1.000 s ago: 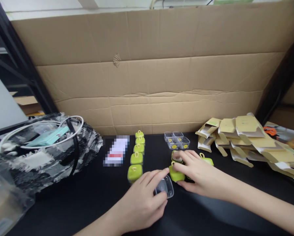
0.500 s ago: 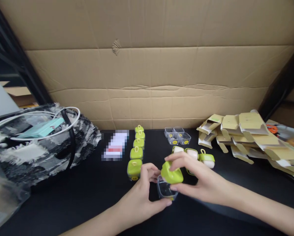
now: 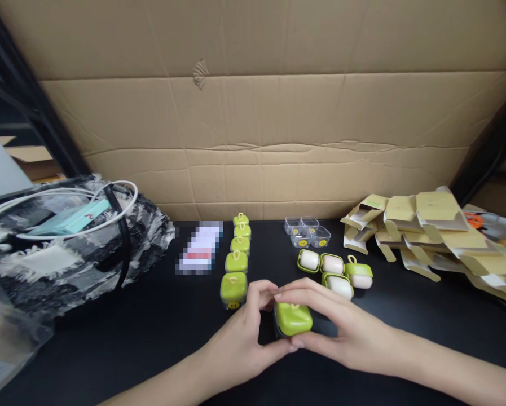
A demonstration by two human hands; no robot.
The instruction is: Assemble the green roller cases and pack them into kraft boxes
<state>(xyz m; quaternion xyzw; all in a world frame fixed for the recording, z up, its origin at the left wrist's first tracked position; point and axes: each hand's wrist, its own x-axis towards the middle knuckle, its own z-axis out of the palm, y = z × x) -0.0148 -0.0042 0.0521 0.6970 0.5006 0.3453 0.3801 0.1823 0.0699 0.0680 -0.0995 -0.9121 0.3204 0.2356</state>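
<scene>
- The green lid (image 3: pixel 294 317) sits near the front edge of the tabletop (image 3: pixel 109 344), about midway along it. It lies flat over a clear base (image 3: pixel 277 329), which is almost hidden beneath it.
- The left hand (image 3: pixel 240 338) wraps the lid's left side, with its fingers (image 3: pixel 264 288) curled over the far corner and the thumb at the near edge. The right hand (image 3: pixel 348 332) clasps the right side, its fingers (image 3: pixel 303 290) laid along the far edge. Both hands are grasping the lid.
- To close it well, I would keep the base planted on the tabletop and square all four corners before pressing. Thumbs and fingertips should press evenly so that no side rides up.
- The lid's small loop should face the same way as the loops in the row of closed boxes (image 3: pixel 237 251) just to the left.
- Elbows should stay clear of the open lid pieces (image 3: pixel 335 274) just behind the right hand.
- Half a second ago the lid was tilted and raised in the right hand, with the clear base plainly visible below it. Now it is level and seated.
- A second ago the right hand was reaching among the open pieces while the left held the bare base. That cluster now lies uncovered.
</scene>
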